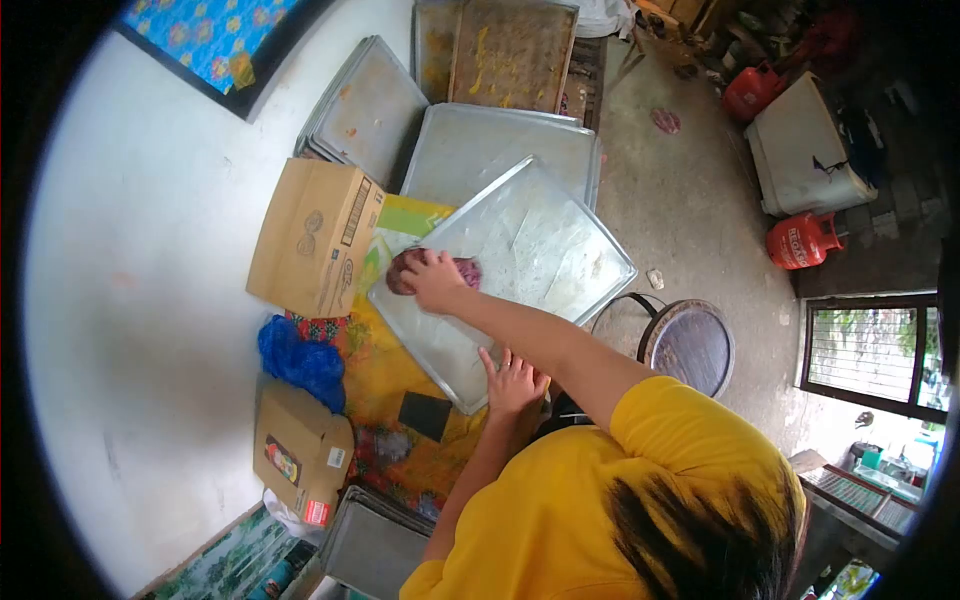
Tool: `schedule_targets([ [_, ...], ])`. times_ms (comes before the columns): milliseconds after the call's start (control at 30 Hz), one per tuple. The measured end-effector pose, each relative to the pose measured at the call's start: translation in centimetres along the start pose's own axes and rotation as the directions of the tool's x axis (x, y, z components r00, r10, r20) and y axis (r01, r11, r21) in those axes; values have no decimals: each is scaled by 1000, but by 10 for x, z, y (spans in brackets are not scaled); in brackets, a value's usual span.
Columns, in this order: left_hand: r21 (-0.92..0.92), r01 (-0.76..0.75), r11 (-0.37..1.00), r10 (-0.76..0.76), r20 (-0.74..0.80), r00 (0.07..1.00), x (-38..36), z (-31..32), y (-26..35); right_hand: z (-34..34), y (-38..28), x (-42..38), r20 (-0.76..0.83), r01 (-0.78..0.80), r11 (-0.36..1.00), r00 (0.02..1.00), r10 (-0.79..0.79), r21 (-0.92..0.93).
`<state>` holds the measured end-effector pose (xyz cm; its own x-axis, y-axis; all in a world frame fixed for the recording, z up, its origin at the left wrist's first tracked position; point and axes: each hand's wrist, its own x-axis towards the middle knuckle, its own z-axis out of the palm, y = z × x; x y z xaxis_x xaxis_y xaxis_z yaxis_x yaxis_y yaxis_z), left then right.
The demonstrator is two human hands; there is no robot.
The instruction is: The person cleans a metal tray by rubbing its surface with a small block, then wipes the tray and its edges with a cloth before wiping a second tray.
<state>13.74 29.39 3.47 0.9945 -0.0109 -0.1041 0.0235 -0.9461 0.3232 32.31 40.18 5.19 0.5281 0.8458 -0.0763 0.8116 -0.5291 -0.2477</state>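
A large metal tray lies tilted across the yellow patterned table cover. My right hand presses a bunched dark red cloth onto the tray near its left edge, with the fingers curled over it. Part of the cloth is hidden under the palm. Closer to my body, my left hand rests at the tray's near edge with its fingers spread on the surface. It holds no cloth.
More trays stand stacked behind, and others sit at the lower left. A cardboard box, blue plastic and a second box line the wall side. A round stool and red gas cylinder are at right.
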Motion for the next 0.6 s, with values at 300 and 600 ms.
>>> schedule_targets([
  [300, -200, -6, 980, -22, -139, 990, -5, 10, 1, 2, -50, -3, 254, 329, 944, 912, -323, 18],
  [600, -723, 54, 689, -100, -21, 995, -18, -78, -49, 9, -28, -63, 178, 331, 943, 927, -330, 22],
])
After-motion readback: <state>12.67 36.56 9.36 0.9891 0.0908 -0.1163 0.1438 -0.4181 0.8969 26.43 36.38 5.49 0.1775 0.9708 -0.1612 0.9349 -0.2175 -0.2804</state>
